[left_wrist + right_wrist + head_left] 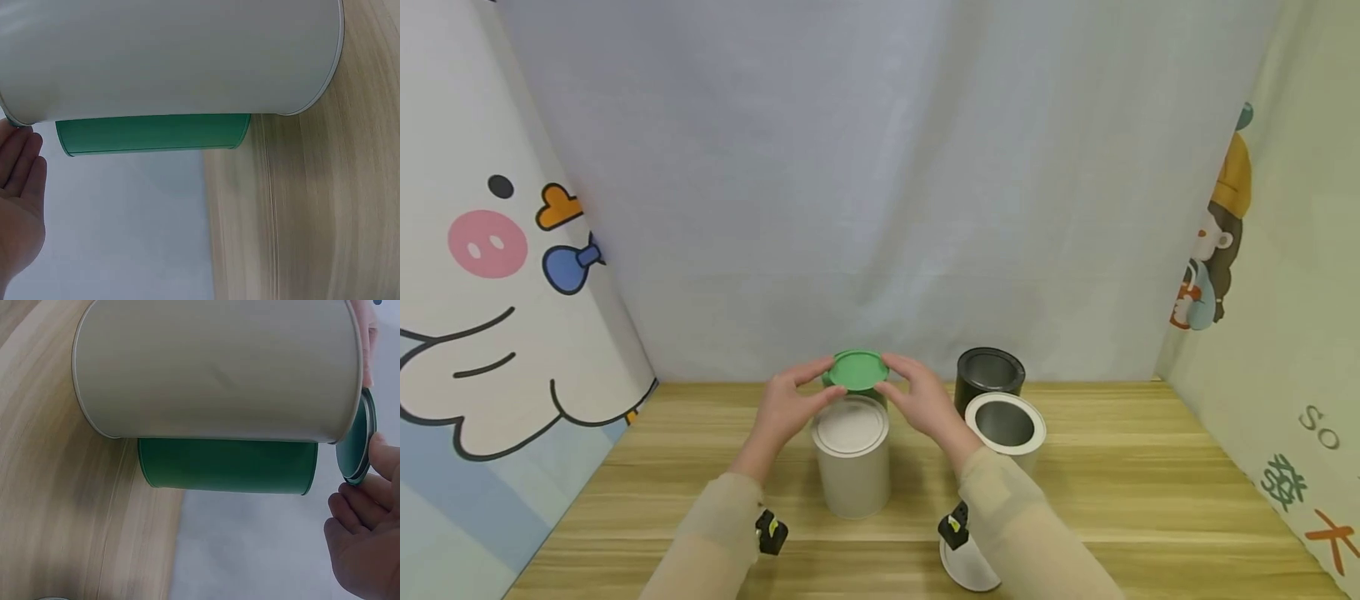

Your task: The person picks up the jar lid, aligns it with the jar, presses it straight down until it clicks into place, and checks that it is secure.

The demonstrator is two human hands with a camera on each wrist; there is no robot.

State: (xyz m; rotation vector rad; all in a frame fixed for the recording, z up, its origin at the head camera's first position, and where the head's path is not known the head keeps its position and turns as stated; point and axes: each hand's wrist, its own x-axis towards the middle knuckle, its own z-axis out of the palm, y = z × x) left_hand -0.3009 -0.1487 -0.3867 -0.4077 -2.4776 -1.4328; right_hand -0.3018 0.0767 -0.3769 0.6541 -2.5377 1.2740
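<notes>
Both hands hold a round green lid (859, 371) by its opposite edges. The left hand (784, 408) pinches its left side between thumb and forefinger; the right hand (925, 402) does the same on the right. In the right wrist view, the lid (356, 440) hangs slightly apart from the top of a green can (228, 465). That can stands behind a taller white can (853, 475), whose top is covered by a white lid (852, 425). The left wrist view shows the left hand (22, 187) but hides its grip behind the white can.
To the right stand a black can (988, 383) and, before it, a white can (1006, 425) with its dark inside showing. A white disc (967, 567) lies on the wooden table (1120, 492), partly under the right sleeve. A grey curtain (880, 183) hangs behind.
</notes>
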